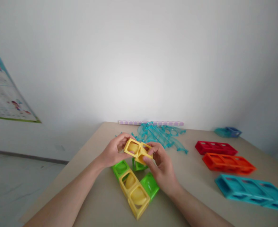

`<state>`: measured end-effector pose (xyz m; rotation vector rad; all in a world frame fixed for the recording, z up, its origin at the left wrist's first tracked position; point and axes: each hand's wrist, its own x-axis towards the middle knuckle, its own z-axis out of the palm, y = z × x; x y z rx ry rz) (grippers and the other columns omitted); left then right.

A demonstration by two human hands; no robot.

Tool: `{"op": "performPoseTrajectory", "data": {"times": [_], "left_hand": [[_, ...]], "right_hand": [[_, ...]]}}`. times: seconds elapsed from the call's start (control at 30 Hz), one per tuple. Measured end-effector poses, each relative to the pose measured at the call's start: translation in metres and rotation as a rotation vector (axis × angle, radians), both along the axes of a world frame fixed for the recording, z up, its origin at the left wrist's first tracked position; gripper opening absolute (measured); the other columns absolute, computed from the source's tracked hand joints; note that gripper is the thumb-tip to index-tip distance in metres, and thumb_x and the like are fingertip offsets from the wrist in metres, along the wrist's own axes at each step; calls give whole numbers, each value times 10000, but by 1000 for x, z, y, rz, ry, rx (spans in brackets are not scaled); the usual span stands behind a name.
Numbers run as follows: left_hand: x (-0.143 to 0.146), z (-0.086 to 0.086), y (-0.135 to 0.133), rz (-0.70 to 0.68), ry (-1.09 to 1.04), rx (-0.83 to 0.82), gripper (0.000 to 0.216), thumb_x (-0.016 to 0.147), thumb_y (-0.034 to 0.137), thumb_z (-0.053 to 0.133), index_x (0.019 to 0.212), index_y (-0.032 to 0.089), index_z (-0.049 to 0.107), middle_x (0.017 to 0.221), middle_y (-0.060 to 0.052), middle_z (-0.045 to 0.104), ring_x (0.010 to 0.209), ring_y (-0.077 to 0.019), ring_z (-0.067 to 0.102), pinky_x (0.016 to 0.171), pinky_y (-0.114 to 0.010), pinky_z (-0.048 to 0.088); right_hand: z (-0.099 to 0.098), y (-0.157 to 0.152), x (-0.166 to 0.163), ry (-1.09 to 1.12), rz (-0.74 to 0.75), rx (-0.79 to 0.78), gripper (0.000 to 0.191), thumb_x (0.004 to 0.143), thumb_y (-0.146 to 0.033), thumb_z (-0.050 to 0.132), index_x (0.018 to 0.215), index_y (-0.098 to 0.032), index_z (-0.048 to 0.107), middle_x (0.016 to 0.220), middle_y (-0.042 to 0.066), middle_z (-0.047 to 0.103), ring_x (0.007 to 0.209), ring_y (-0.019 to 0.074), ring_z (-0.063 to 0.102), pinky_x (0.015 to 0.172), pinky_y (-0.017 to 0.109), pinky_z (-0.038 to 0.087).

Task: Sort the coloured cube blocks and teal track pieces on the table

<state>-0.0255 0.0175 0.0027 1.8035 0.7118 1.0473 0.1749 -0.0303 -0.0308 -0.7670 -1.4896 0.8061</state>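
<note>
Yellow block piece (139,151), left hand (114,152) and right hand (161,167) pinching its ends, green-and-yellow blocks (139,196) near, beige table (101,205)

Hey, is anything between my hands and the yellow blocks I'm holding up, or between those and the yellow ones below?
Nothing visible separates your left hand or right hand from the held yellow blocks. In this view, a partly hidden green piece shows between them and the lower yellow blocks.

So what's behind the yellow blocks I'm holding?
A green block peeks out below the yellow blocks; the rest of it is covered, so its full shape can't be seen.
</note>
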Motion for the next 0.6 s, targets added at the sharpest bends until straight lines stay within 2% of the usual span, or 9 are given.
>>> {"op": "performPoseTrajectory", "data": {"times": [0.17,0.43,0.6], "left_hand": [[0,0,2,2,34,-59,417,662,275,758,969,173,496,897,-28,622,827,-175,618,735,-271,487],[-1,2,3,-22,3,-132,399,610,283,776,859,168,486,797,17,573,722,-131,553,628,-209,427],[-2,-1,6,94,-56,-201,272,694,341,694,789,148,528,689,35,517,614,-104,487,560,-201,372]], "right_hand": [[1,1,4,-121,-87,120,135,847,-253,640,813,-228,512,1152,74,519,1127,224,523,969,417,432],[13,-7,5,-315,-171,317,160,833,-146,639,817,-234,507,1093,67,522,1066,207,537,899,377,460],[14,-11,2,-384,-86,517,194,822,-50,585,855,-223,503,1131,77,482,1086,204,536,881,344,490]]}}
